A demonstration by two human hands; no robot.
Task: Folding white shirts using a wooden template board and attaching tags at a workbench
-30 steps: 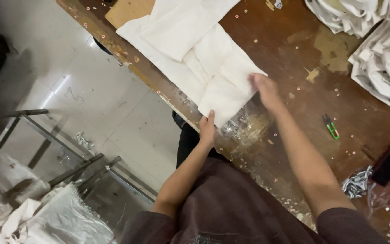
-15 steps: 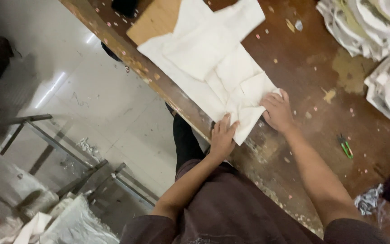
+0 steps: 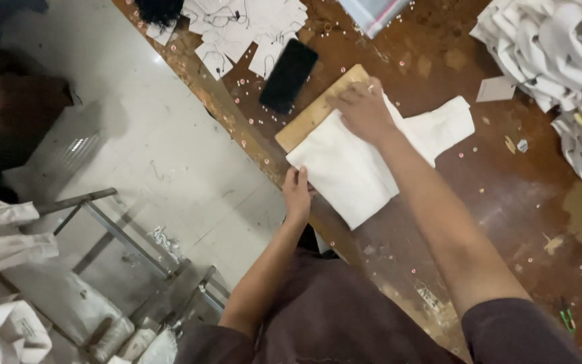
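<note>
My right hand lies flat, fingers spread and pressing down on the far end of the folded white cloth, right where the cloth overlaps the wooden board; nothing is gripped there, the palm just bears on the fabric. My left hand sits at the near corner of the cloth, at the table edge, fingers laid along the hem — whether they pinch it or only rest on it I cannot tell.

The cloth lies on the brown worktable, its near corner reaching the edge and a flap sticking out on the side away from my left hand. The board pokes out from under the cloth's far end. Just beyond the board lies a black phone, and past that a scatter of white paper tags with strings. Small pale beads or scraps dot the tabletop around the cloth.

Well apart from the cloth, at the far right of the table, sits a heap of white garments. Off the table, on the floor side, stand a metal frame and more white bundles.
</note>
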